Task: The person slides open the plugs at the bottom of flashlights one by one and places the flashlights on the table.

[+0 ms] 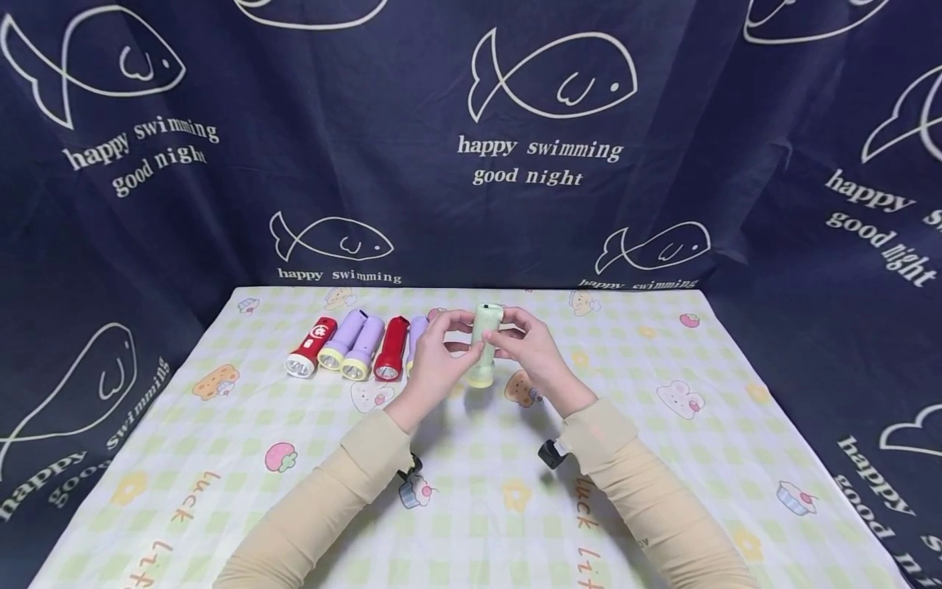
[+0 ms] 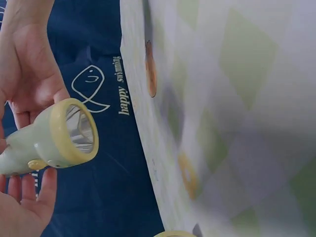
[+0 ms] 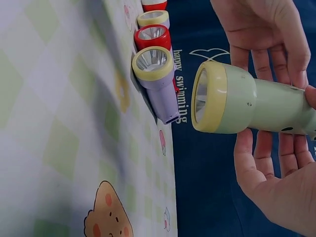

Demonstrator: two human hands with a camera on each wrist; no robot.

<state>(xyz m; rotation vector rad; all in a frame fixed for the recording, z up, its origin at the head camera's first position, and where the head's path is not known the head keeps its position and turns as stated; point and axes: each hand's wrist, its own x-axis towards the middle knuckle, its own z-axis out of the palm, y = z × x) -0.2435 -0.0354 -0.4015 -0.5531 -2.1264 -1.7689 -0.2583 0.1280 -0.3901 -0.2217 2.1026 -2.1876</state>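
A pale green flashlight (image 1: 485,327) with a yellow lens rim is held above the table, its lens end facing down. My left hand (image 1: 444,347) holds it from the left with fingers and thumb. From the other side my right hand (image 1: 531,347) grips the same flashlight, its thumb on the near face of the body. In the left wrist view the flashlight's lens (image 2: 80,129) and a small yellow button show. The right wrist view gives the green body (image 3: 266,101) between both hands' fingers.
Left of my hands lies a row of flashlights: a red and white one (image 1: 311,348), two lavender ones (image 1: 363,350), a red one (image 1: 392,348) and another lavender one (image 3: 160,94), partly hidden by my left hand in the head view. A dark blue curtain (image 1: 427,213) hangs behind the table.
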